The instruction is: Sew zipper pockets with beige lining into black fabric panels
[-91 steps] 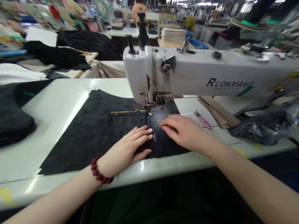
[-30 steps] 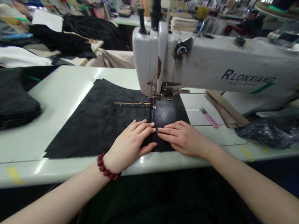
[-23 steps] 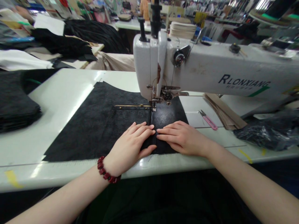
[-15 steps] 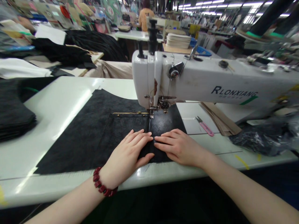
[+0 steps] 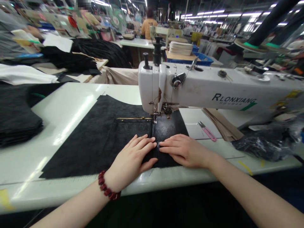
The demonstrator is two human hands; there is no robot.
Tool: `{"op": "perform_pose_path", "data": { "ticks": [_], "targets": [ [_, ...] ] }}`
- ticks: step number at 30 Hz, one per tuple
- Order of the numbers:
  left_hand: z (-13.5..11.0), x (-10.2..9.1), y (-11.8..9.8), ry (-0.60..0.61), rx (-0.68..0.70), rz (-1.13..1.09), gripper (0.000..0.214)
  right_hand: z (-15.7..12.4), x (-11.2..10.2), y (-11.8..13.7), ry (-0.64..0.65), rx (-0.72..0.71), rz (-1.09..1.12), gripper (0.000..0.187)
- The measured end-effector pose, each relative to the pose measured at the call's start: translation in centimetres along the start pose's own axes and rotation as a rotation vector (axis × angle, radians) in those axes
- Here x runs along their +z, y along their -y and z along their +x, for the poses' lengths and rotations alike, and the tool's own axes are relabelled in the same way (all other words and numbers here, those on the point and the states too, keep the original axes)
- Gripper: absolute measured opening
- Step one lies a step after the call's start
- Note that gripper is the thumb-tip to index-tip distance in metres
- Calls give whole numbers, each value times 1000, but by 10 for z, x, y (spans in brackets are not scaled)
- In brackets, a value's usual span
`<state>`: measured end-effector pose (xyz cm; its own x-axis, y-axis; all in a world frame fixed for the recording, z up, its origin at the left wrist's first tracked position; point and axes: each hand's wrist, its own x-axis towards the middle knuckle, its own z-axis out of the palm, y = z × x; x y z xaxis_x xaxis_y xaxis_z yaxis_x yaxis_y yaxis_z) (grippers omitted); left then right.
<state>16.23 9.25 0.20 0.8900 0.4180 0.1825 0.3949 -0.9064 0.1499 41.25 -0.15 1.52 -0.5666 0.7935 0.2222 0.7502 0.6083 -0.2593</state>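
A black fabric panel (image 5: 95, 139) with a brass zipper (image 5: 133, 119) lies flat on the white table (image 5: 59, 104), under the presser foot (image 5: 155, 117) of a white sewing machine (image 5: 213, 91). My left hand (image 5: 133, 158) rests flat on the panel, fingers stretched out, a red bead bracelet (image 5: 108, 191) on its wrist. My right hand (image 5: 184, 152) lies flat on a glossier black piece (image 5: 168, 125) to the right of the seam. The fingertips of both hands nearly meet just in front of the needle.
Pink thread snips (image 5: 207, 131) and brown paper strips (image 5: 220, 122) lie right of the needle. A crumpled black plastic bag (image 5: 266, 142) sits far right, a stack of black fabric (image 5: 16, 117) far left. Other workstations and a person in orange (image 5: 148, 23) are behind.
Three seconds ago my right hand was further up and to the right; it has drawn back beside the left. Since then both hands have stayed flat, and only the camera has shifted.
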Motion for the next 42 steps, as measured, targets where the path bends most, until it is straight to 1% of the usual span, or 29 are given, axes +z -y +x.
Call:
{"op": "perform_pose_path", "data": {
  "ticks": [4,9,14,16,21,24,26,29,30,31,33,38,40,42],
  "targets": [
    [0,0,0,-12,-9,-16,43,1,2,1,37,-17,-50,37],
    [0,1,0,-5,1,-19,45,2,0,3,70,-39,-101,37],
    [0,1,-1,-10,-7,-27,46,3,0,1,9,14,3,35],
    [0,2,-1,-12,-13,-36,48,3,1,1,8,18,2,36],
    [0,1,-2,-3,-16,-41,52,5,-1,-2,74,-54,-93,39],
    [-1,-1,-2,4,2,-29,49,5,-5,-6,93,-75,-73,39],
    [-1,-3,-1,11,10,-20,48,4,-7,-8,53,-56,32,37],
    [0,-3,-1,20,13,-20,47,3,-5,-8,-118,54,221,36],
    [0,-2,-2,22,14,-22,47,3,-3,-6,-160,86,250,36],
    [0,-2,-2,21,14,-23,47,3,-1,-5,-175,103,254,35],
    [1,-2,-2,16,12,-23,47,4,3,-2,-131,88,195,34],
    [-1,-1,-1,4,-3,-41,48,6,4,-2,29,-24,-52,36],
    [-2,-2,-1,2,-9,-53,48,7,2,-4,68,-53,-121,36],
    [-2,-2,-1,0,-12,-61,47,8,1,-5,79,-67,-166,35]
  ]
}}
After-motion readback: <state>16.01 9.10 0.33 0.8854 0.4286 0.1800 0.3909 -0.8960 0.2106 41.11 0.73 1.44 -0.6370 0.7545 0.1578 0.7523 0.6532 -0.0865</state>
